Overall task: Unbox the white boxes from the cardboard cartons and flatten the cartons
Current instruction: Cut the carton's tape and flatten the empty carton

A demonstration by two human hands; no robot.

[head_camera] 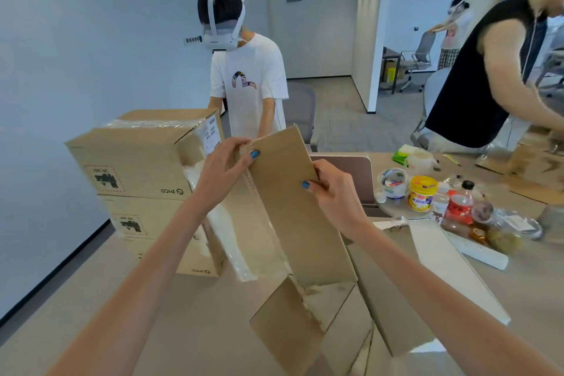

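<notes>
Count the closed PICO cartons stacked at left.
3, in one stack: top carton, middle carton, bottom carton. Others may sit hidden behind it.

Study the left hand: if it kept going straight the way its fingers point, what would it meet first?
The raised carton flap, whose top corner the left hand pinches. Its fingers point up and away; beyond it stands a person in a white T-shirt, depth unclear.
</notes>
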